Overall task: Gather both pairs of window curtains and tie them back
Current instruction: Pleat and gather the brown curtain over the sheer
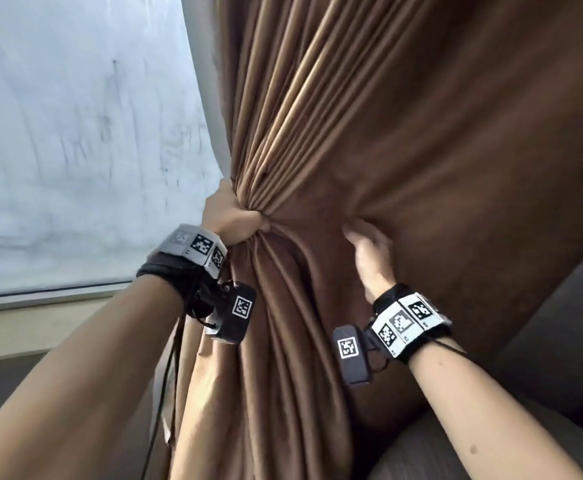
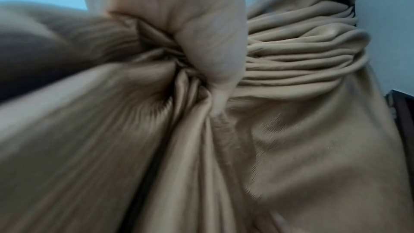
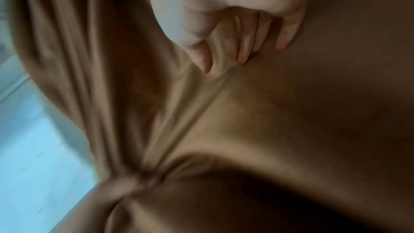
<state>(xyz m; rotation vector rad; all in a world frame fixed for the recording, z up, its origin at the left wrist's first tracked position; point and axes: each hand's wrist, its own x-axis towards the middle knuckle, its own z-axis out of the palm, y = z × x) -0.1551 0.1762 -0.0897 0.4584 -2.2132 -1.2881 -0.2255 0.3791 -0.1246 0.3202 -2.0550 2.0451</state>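
Note:
A brown curtain (image 1: 352,116) hangs to the right of the window and fills most of the head view. My left hand (image 1: 234,220) grips a thick bunch of its pleats at the left edge, and folds fan out above and below the fist. In the left wrist view the left hand (image 2: 212,42) is closed round the gathered cloth (image 2: 291,148). About a hand's width to the right, my right hand (image 1: 369,251) is against the curtain. The right wrist view shows the right hand (image 3: 224,24) pinching a taut fold of curtain (image 3: 291,112) between thumb and curled fingers.
A frosted window pane (image 1: 75,133) fills the left side, with a pale sill (image 1: 40,323) below it. A light lining strip (image 1: 210,116) runs along the curtain's left edge. Grey upholstery (image 1: 560,323) sits at the lower right, close to my right forearm.

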